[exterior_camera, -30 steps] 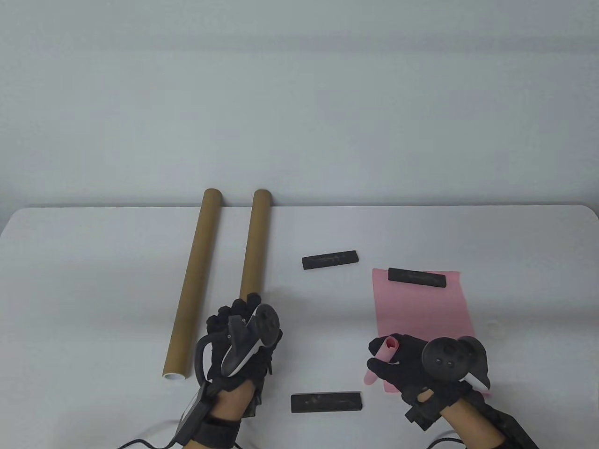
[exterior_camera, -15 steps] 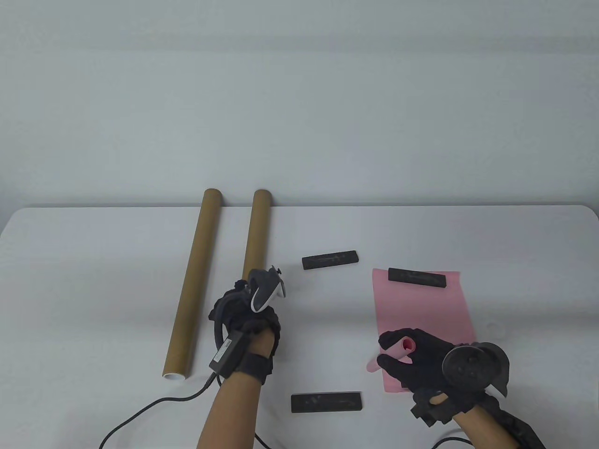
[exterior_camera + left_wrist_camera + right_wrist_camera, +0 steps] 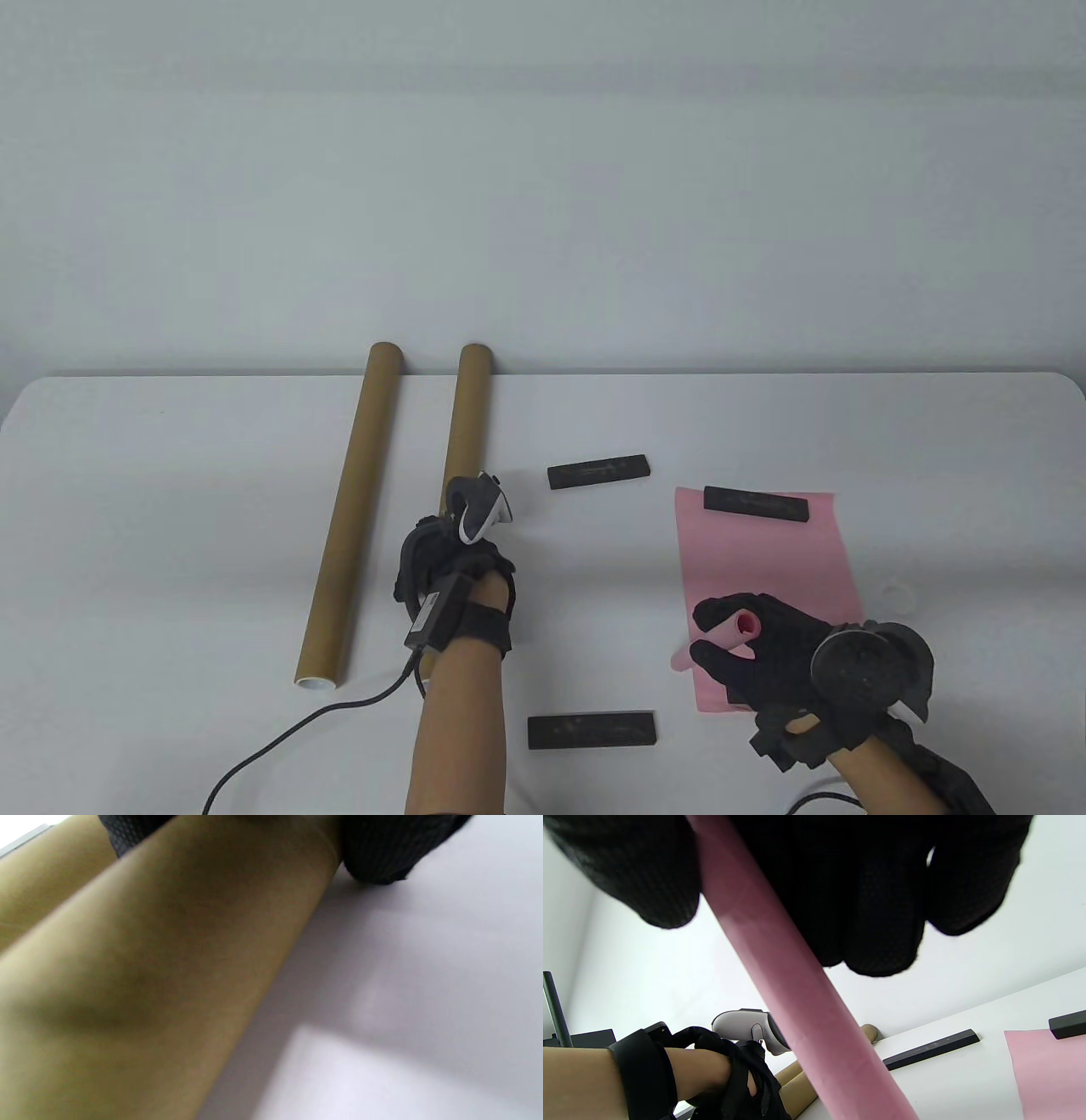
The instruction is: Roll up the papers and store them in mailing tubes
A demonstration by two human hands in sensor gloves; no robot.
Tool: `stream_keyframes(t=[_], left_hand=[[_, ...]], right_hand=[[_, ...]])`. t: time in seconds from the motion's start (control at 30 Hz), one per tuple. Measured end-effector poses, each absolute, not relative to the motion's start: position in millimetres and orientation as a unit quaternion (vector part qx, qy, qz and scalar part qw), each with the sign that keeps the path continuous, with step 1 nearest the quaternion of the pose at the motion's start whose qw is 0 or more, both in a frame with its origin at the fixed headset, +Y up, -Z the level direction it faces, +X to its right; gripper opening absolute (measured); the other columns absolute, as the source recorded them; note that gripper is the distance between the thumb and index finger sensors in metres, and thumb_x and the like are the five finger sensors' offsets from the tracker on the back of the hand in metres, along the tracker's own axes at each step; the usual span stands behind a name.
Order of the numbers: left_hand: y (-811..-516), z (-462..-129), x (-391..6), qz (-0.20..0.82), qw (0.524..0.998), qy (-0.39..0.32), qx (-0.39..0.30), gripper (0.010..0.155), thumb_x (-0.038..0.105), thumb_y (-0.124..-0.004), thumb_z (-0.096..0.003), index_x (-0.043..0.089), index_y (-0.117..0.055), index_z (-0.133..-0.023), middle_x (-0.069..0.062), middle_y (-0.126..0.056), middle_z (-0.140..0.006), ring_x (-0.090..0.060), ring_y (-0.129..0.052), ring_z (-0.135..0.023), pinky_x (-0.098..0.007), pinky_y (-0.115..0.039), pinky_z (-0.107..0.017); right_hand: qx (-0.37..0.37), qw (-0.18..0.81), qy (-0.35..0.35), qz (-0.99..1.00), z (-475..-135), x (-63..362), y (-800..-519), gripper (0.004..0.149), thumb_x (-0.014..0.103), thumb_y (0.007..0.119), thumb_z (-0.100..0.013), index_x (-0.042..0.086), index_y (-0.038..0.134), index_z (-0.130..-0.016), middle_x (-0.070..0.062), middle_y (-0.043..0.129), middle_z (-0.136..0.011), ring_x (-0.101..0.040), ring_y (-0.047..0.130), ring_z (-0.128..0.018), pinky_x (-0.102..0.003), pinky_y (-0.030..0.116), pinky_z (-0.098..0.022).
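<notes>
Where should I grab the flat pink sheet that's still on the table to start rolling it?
Take the pink sheet by its near short edge, coming from the table's front: a black bar weighs down the far edge, so only the near end can lift and curl.

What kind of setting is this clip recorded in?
Probably a staged recording bench, not a home: a bare white table against a blank wall, hands in sensor gloves with trackers, left hand cabled, and black bar weights laid out.
</notes>
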State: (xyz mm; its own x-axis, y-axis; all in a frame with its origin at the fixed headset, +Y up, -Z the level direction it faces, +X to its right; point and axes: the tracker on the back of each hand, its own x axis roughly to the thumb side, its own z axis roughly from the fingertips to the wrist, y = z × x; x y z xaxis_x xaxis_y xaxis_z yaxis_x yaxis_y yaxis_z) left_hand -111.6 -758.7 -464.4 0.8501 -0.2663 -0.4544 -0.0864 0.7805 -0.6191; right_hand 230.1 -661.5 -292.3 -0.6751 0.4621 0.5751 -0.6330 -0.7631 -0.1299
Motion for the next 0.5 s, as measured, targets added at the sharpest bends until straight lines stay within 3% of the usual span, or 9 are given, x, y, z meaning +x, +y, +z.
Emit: stream_keyframes(t=[0.1, 0.2, 0.33, 0.5], left_hand=[[-751, -462, -114, -0.034, 0.910, 0.277, -0.305, 0.097, 0.050, -0.077, -0.0438, 0.007, -0.014, -0.103, -0.020, -0.054, -0.100, -0.036, -0.093, -0.085, -0.048, -0.090, -0.064], [-727, -458, -119, -0.023, 0.911, 0.274, -0.306, 0.097, 0.047, -0.080, -0.0428, 0.007, -0.017, -0.104, -0.021, -0.055, -0.100, -0.034, -0.095, -0.083, -0.051, -0.092, -0.063], [-688, -450, -127, -0.039, 0.921, 0.275, -0.275, 0.097, 0.045, -0.086, -0.0415, 0.011, -0.021, -0.105, -0.019, -0.055, -0.101, -0.034, -0.093, -0.084, -0.053, -0.088, -0.064], [-630, -425, -137, -0.058, 0.946, 0.261, -0.185, 0.101, 0.042, -0.091, -0.0406, 0.014, -0.020, -0.106, -0.015, -0.051, -0.102, -0.031, -0.086, -0.086, -0.053, -0.079, -0.069]], right_hand=[[0.263, 0.305, -0.163, 0.901, -292, 231, -661, 0.057, 0.055, 0.088, -0.045, 0.010, 0.093, -0.081, -0.014, 0.101, -0.073, -0.037, 0.107, -0.056, -0.061, 0.086, -0.047], [0.259, 0.310, -0.164, 0.900, -294, 233, -660, 0.057, 0.055, 0.087, -0.045, 0.010, 0.093, -0.081, -0.014, 0.101, -0.073, -0.037, 0.107, -0.056, -0.061, 0.086, -0.047], [0.252, 0.313, -0.168, 0.900, -296, 237, -660, 0.057, 0.055, 0.087, -0.045, 0.010, 0.093, -0.081, -0.014, 0.101, -0.073, -0.037, 0.107, -0.056, -0.061, 0.086, -0.048], [0.232, 0.336, -0.172, 0.897, -300, 247, -659, 0.057, 0.055, 0.087, -0.046, 0.010, 0.093, -0.081, -0.014, 0.101, -0.073, -0.037, 0.107, -0.056, -0.061, 0.086, -0.047]])
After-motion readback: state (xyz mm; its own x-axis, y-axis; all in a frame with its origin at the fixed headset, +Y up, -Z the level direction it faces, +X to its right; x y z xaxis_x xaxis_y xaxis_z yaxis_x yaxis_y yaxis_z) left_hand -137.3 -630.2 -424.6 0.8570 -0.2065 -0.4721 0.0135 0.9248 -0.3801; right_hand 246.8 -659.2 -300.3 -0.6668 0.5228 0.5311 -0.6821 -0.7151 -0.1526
